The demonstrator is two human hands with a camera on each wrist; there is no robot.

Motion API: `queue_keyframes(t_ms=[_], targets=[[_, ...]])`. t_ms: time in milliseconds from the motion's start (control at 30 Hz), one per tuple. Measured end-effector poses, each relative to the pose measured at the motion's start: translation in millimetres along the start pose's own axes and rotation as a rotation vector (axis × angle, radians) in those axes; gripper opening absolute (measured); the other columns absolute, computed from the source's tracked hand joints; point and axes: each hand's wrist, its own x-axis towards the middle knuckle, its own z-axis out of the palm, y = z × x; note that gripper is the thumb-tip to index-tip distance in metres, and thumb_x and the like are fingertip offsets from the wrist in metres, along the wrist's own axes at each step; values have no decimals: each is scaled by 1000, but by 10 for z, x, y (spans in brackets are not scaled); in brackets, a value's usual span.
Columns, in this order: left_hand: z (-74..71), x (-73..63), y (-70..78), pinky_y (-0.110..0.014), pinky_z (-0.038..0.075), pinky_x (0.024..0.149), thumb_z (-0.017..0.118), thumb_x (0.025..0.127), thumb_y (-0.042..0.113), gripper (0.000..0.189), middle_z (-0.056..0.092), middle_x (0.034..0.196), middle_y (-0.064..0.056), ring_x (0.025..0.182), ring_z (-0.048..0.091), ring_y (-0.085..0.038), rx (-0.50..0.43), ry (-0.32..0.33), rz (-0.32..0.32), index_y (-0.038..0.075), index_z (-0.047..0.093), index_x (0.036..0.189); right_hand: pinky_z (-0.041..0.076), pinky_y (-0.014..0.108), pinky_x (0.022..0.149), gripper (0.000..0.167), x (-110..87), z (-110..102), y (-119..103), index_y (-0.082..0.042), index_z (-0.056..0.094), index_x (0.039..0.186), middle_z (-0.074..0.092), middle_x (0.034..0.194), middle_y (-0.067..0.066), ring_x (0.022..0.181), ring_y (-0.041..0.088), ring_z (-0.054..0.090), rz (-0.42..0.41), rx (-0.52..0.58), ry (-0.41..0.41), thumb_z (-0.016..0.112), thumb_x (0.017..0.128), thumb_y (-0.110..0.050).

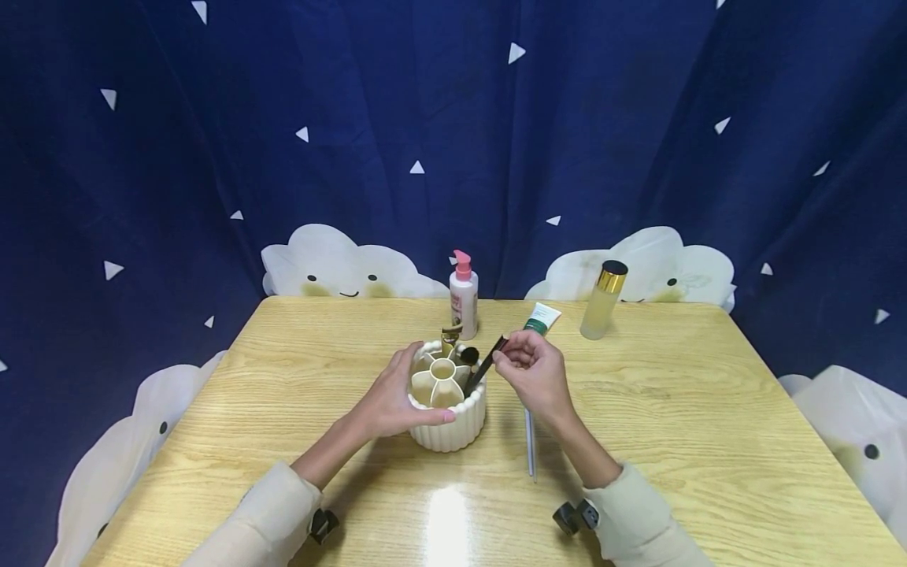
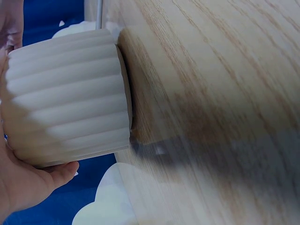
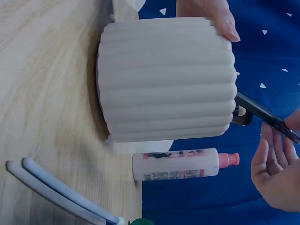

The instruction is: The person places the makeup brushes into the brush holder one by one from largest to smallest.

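A cream ribbed round organizer (image 1: pixel 448 435) with petal-shaped compartments stands on the table. My left hand (image 1: pixel 390 398) grips it from the left, thumb along the near rim and fingers round the far side. My right hand (image 1: pixel 536 374) pinches a slim black pen-like stick (image 1: pixel 489 367) between thumb and fingertips. The stick slants, its lower end inside a right-hand compartment; its upper end is at my fingers. A gold-coloured item (image 1: pixel 449 339) and a black round-topped item (image 1: pixel 469 356) stand in the back compartments. The right wrist view shows the stick (image 3: pixel 262 112) crossing the organizer's rim.
Behind the organizer stands a white pump bottle (image 1: pixel 464 303) with a pink top. A white and green tube (image 1: pixel 543 316) lies beyond my right hand, and two thin pale sticks (image 1: pixel 530 445) lie below it. A frosted bottle (image 1: pixel 599 311) with a gold and black cap stands at back right.
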Motion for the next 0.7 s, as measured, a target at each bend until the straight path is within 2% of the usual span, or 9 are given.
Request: queue_keyframes(t_ms=[233, 467, 700], targets=[[5, 0, 5, -54, 39, 105, 75, 55, 73, 125, 34, 149, -9, 132, 42, -31, -3, 7, 11, 16, 18, 151, 54, 17, 64, 16, -28, -3, 65, 3, 59, 92, 69, 85, 18, 70, 3, 63, -18, -58, -76, 66, 78, 4], [6, 1, -4, -52, 39, 105, 74, 55, 73, 124, 35, 149, -8, 132, 43, -29, 5, 12, 18, 17, 19, 151, 53, 18, 64, 13, -38, -10, 82, 0, 64, 89, 71, 84, 16, 69, 6, 62, -47, -169, -103, 69, 77, -1], [9, -1, -2, -53, 40, 105, 74, 55, 73, 125, 34, 149, -8, 131, 43, -29, 1, 11, 14, 17, 19, 151, 49, 19, 60, 10, -37, 6, 95, -7, 68, 84, 68, 76, 4, 69, 6, 59, -188, -332, -117, 73, 76, -8]])
